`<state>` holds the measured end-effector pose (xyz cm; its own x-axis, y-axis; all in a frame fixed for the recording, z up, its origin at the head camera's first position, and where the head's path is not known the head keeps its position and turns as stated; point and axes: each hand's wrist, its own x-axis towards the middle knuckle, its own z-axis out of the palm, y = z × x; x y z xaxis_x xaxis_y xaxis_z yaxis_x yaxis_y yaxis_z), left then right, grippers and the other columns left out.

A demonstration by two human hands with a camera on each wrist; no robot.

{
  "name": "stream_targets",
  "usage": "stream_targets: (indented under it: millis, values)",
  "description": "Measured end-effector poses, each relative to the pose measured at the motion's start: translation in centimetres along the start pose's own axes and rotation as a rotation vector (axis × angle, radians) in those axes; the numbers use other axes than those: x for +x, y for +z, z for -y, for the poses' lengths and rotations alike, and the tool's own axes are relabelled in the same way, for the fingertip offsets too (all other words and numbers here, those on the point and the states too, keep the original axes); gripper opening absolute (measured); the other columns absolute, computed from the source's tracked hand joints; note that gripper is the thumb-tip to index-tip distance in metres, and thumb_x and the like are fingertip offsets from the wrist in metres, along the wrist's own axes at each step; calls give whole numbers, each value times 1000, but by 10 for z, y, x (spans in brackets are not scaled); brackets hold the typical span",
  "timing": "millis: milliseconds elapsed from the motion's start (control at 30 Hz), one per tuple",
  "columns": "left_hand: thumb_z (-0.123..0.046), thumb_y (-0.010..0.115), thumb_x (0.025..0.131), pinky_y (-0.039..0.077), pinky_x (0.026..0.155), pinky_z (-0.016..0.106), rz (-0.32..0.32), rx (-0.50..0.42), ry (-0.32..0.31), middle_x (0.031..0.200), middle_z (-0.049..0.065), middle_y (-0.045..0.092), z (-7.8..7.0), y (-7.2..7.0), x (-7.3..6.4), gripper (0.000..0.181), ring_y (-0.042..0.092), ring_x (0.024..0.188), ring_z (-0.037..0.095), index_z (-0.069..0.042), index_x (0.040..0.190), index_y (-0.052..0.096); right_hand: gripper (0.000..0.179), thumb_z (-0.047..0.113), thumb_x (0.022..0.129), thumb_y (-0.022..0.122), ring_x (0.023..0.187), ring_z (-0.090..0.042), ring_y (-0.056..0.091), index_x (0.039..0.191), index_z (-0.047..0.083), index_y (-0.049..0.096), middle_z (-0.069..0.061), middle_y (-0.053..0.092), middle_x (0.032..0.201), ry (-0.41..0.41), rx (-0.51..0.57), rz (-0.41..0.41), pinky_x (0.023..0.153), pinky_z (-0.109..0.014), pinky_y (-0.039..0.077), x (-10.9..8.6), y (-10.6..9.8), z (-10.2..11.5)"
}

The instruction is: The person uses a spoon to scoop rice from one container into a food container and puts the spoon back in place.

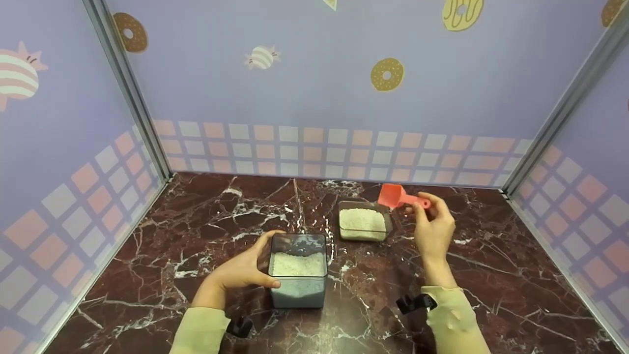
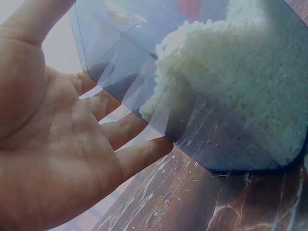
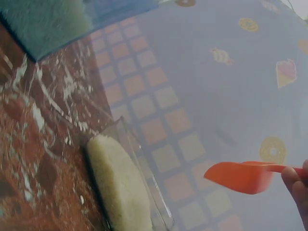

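Thumb and fingertips of the right hand (image 1: 435, 233) pinch the handle (image 1: 409, 199) of a red scoop (image 1: 390, 195), with no wide gap between them, raised by the far right corner of a clear dish (image 1: 387, 224). The left hand (image 1: 241, 268) braces a bluish see-through tub (image 1: 299, 295), thumb on the near side, spread fingers bent around the far left side.

The step in hand appears to be moving rice (image 1: 299, 265) by the scoopful between tub and dish; which way is unclear, as is whether the scoop is loaded. The next move likely calls for a steady wrist, to dip or to tip without spilling, and a firm left hold.

Pale and fine-grained, the rice slopes unevenly in the upright tub, below its rim, and mounds in the dish. The dish sits toward the worktop's (image 1: 147, 275) far edge, right of centre; the tub stands closer to the near edge, slightly left.
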<state>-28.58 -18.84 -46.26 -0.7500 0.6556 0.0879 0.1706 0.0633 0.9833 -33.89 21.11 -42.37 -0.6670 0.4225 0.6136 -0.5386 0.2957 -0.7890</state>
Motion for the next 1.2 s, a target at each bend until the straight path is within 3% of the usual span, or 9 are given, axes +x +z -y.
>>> stream_targets:
  millis: [167, 367, 500, 667, 767, 867, 1033, 1200]
  values:
    - [-1, 84, 76, 48, 113, 46, -13, 40, -8, 160, 24, 36, -1, 0, 0, 106, 44, 143, 44, -15, 157, 16, 24, -11, 91, 68, 63, -1, 70, 114, -16, 66, -3, 73, 78, 184, 120, -19, 64, -16, 59, 3, 0, -7]
    - [-5, 85, 76, 51, 109, 38, -19, 62, -17, 159, 21, 39, -2, 0, 0, 105, 49, 140, 41, -17, 156, 18, 30, -4, 94, 68, 61, 2, 69, 122, -15, 64, 9, 70, 75, 377, 62, 50, 63, -13, 56, 6, -2, -14]
    - [-8, 86, 77, 51, 109, 35, -25, 85, -17, 158, 20, 40, -1, -1, 0, 105, 49, 140, 41, -17, 156, 19, 35, -1, 98, 63, 62, -2, 71, 130, -15, 56, 7, 71, 75, 536, 277, 51, 64, -13, 57, 8, -4, -11]
    - [-5, 85, 77, 49, 112, 42, -15, 53, -3, 159, 22, 38, -1, -1, -1, 105, 44, 142, 45, -15, 157, 17, 22, 2, 102, 57, 69, -7, 73, 124, -1, 58, 2, 75, 82, 712, 552, 138, 66, -12, 56, 7, -4, 8]
    - [-2, 84, 77, 49, 112, 45, -8, 23, 0, 159, 24, 37, 0, 0, -1, 105, 45, 142, 46, -14, 157, 16, 15, 1, 102, 57, 71, -9, 72, 113, 6, 65, 0, 75, 85, 729, 611, 203, 68, -14, 57, 1, 0, 23]
    - [-2, 84, 76, 50, 111, 45, -10, 24, 3, 158, 23, 37, 0, 0, -1, 106, 46, 141, 45, -14, 157, 16, 17, -2, 100, 58, 72, -10, 71, 110, 5, 69, -2, 75, 87, 695, 592, 274, 71, -17, 59, -9, 6, 40]
    - [0, 84, 76, 50, 110, 42, -12, 26, 14, 158, 25, 38, -1, 0, 0, 105, 46, 140, 46, -13, 156, 17, 26, -6, 96, 61, 73, -14, 70, 121, -8, 64, -5, 73, 91, 572, 417, 437, 73, -24, 61, -27, 17, 70]
    - [1, 84, 76, 52, 109, 43, -1, 1, 26, 156, 29, 36, -1, 0, 0, 105, 47, 138, 47, -13, 156, 17, 29, -5, 92, 68, 72, -18, 73, 121, -8, 66, -16, 77, 94, 420, 189, 635, 71, -29, 63, -41, 28, 96]
